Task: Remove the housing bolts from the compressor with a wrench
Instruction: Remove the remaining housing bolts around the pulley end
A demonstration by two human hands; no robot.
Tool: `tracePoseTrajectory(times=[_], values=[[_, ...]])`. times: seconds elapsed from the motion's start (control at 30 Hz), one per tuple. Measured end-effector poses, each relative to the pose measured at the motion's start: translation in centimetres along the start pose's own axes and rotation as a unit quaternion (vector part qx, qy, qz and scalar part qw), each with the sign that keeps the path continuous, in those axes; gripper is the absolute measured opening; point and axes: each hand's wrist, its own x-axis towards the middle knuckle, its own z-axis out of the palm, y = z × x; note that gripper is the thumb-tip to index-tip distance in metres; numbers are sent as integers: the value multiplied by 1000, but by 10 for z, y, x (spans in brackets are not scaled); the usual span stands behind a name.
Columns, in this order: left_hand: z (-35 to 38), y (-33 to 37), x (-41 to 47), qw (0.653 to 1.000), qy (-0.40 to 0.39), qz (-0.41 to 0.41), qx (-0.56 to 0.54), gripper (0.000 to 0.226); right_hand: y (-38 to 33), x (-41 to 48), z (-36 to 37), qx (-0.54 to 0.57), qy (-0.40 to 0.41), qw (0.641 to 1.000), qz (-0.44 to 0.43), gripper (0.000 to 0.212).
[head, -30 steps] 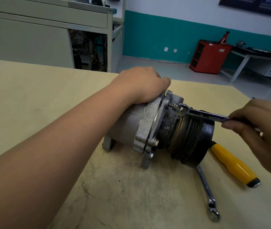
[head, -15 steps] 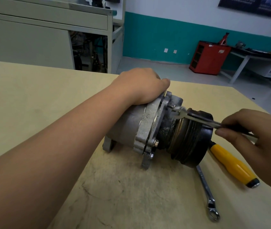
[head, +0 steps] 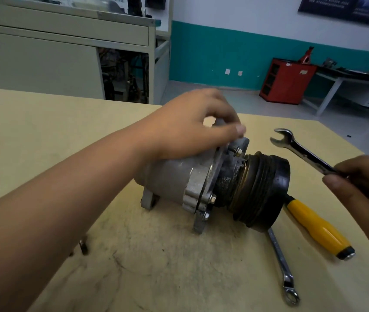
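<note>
Compressor [head: 174, 176], a grey cast-aluminium cylinder with a black grooved pulley [head: 266, 192] on one end, lies on its side near the middle of the pale yellow-beige tabletop [head: 44, 131]. Its long axis runs left to right, with the pulley end pointing right and a little toward the person. A bolted flange separates the body from a dark, grimy neck behind the pulley. One hex bolt [head: 237, 150] at the top of the flange stands proud with a washer under its head. Another hex bolt [head: 212, 199] sits snug on the near edge. Cast mounting ears rest on the table below.

The left hand [head: 192, 131] rests on top of the housing, fingers loosely bent over the flange and clasping nothing; it is blurred. The right hand [head: 363, 183] grasps the shank of a polished steel open-ended wrench [head: 300, 152], whose head is in the air to the right of the top bolt, apart from the compressor.

A second steel combination wrench [head: 280, 262] and a yellow-handled tool [head: 314, 224] lie just right of the pulley. Small dark pieces [head: 83, 246], too blurred to identify, sit near the left forearm. The table is scuffed and stained. Beyond it are a grey metal cabinet [head: 44, 64], a white wall with a teal lower band [head: 212, 52], a red cabinet [head: 287, 81] and a grey workbench [head: 336, 84].
</note>
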Motion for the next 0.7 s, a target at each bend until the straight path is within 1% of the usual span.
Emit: tracePoseTrajectory(times=[0.07, 0.1, 0.13, 0.27, 0.33, 0.43, 0.47, 0.5, 0.53, 0.57, 0.6, 0.63, 0.67, 0.7], values=[[-2, 4, -7, 997, -62, 6, 48, 28, 2, -6, -1, -1, -11, 1000, 11, 23], [-2, 6, -8, 995, -72, 7, 72, 30, 1, -8, 0, 0, -17, 1000, 12, 24], [-1, 7, -8, 994, -68, 11, 90, 31, -2, -9, 0, 4, -24, 1000, 14, 23], [5, 11, -6, 993, -15, 30, 114, 18, -16, -12, -6, 15, -29, 999, 36, 24], [10, 14, -5, 994, -3, 32, 106, 17, -19, -16, -10, 17, -32, 999, 38, 26], [15, 22, -6, 995, 24, 52, 87, 17, -23, -20, -14, 14, -34, 997, 71, 25], [14, 25, -9, 995, 37, 50, 78, 16, -21, -23, -12, 12, -40, 997, 69, 26], [12, 28, -13, 996, 52, 42, 64, 15, -19, -28, -11, 13, -49, 996, 71, 30], [8, 29, -19, 996, 67, 30, 44, 14, -14, -32, -12, 15, -52, 995, 78, 43], [4, 29, -28, 996, 82, 14, 23, 13, -8, -38, -10, 25, -45, 994, 97, 63], [-1, 27, -38, 995, 95, -8, 0, 12, -3, -42, -4, 30, -45, 993, 102, 74], [-6, 25, -51, 993, 108, -36, -22, 10, -3, -44, 0, 20, -59, 995, 83, 65], [-10, 20, -65, 989, 120, -74, -44, 8, -2, -42, 1, 9, -63, 995, 81, 49], [-14, 14, -81, 982, 132, -121, -61, 7, -4, -39, 3, 4, -57, 995, 88, 40]])
